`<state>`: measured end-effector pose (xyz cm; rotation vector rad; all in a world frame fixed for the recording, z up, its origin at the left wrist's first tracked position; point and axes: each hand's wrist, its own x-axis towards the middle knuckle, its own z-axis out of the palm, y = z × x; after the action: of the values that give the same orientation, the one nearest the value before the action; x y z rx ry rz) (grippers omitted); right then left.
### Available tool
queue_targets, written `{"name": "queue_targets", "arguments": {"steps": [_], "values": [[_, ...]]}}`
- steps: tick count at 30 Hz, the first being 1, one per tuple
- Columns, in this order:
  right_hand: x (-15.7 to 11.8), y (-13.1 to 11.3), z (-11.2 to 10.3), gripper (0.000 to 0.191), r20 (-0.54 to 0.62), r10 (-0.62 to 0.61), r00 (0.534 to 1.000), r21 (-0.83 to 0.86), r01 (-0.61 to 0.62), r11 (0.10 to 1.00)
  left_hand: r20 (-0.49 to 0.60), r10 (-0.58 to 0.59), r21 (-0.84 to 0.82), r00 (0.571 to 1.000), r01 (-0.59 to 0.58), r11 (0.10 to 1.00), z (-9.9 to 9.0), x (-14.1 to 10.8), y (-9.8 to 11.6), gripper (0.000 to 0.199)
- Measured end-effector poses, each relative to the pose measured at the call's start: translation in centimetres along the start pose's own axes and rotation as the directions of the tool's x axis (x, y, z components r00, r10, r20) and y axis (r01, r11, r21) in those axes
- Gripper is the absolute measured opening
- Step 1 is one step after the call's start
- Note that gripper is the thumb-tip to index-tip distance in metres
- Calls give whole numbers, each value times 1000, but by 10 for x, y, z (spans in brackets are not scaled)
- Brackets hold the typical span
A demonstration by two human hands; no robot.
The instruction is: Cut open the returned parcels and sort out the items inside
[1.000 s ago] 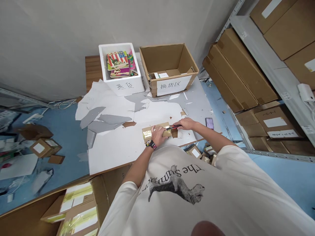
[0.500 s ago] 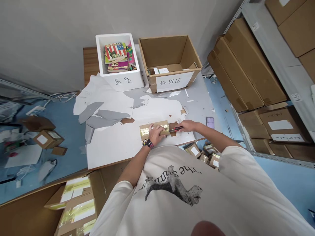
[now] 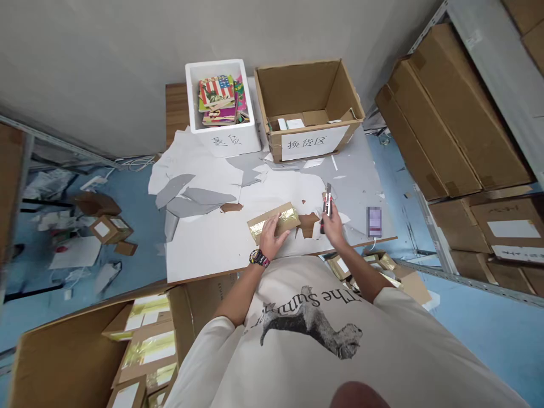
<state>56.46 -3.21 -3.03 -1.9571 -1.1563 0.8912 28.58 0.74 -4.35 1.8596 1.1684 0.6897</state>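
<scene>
A small brown carton (image 3: 290, 215) with shiny yellowish tape lies near the table's front edge, slightly tilted. My left hand (image 3: 272, 238) rests on it with the fingers spread and the thumb apart. To the right, my right hand (image 3: 334, 228) is wrapped round a red and black utility knife (image 3: 327, 208), which points away from me, apart from the carton. Between carton and knife, a torn patch of the white table covering (image 3: 204, 249) shows brown wood.
At the table's back stand a white foam box (image 3: 236, 141) of books and an open cardboard box (image 3: 312, 141). A phone (image 3: 374, 221) lies at the right edge. Parcels fill a large carton (image 3: 63, 351) lower left; shelves of boxes (image 3: 450, 107) stand right.
My right hand has drawn the knife away from the carton and turned it to point away from me. My left hand's fingers have spread on the carton, which is now more tilted. The view has shifted.
</scene>
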Motion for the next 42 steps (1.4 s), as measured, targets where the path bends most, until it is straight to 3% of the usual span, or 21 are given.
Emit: {"name": "queue_targets", "arguments": {"steps": [1,2,3,4,6,8,9,11,15,17,20,26,30,34,39,42], "values": [[-10,-12,20,79,-28,-46,999,64,48,997,-12,-37,-137,999,35,990,-1,-4,4,94],[-21,-24,39,79,39,-129,991,117,123,985,-8,-87,-272,996,81,959,-4,-9,7,98],[-31,-37,56,75,180,-228,957,157,201,967,-1,-150,-387,989,138,912,-7,-14,7,98],[-39,-49,71,67,333,-313,890,178,267,947,-1,-228,-473,974,200,858,-13,-21,5,95],[-47,-68,92,53,525,-407,748,131,402,906,-58,-416,-578,907,310,755,-28,-40,-7,84],[-45,-82,105,44,577,-419,701,-53,544,838,-152,-574,-634,804,366,681,-48,-65,-26,74],[-41,-87,110,43,576,-411,706,-174,597,783,-182,-619,-649,764,380,659,-59,-78,-36,72],[-31,-95,120,54,589,-374,717,-386,656,649,-172,-648,-648,742,411,641,-77,-103,-54,71],[-19,-106,140,58,631,-239,738,-585,656,477,-43,-576,-551,816,461,695,-99,-125,-76,80],[-18,-108,147,54,635,-186,750,-626,640,445,-28,-514,-491,858,436,754,-105,-119,-82,79],[-18,-108,148,45,664,-149,732,-634,658,407,4,-405,-375,914,377,847,-113,-100,-92,72],[-13,-112,133,31,687,-139,714,-589,658,468,180,-276,-27,944,285,958,-134,-69,-101,53],[-9,-117,128,20,682,-104,724,-569,615,546,228,-269,43,936,266,963,-143,-56,-99,47],[-11,-115,129,19,654,-72,753,-580,561,590,333,-304,-83,893,349,933,-147,-48,-102,49],[-7,-108,127,19,661,-151,735,-518,593,617,548,-330,-275,768,539,796,-140,-57,-106,59],[0,-107,123,23,691,-216,690,-453,647,613,522,-355,-389,776,587,710,-131,-80,-110,67]]}}
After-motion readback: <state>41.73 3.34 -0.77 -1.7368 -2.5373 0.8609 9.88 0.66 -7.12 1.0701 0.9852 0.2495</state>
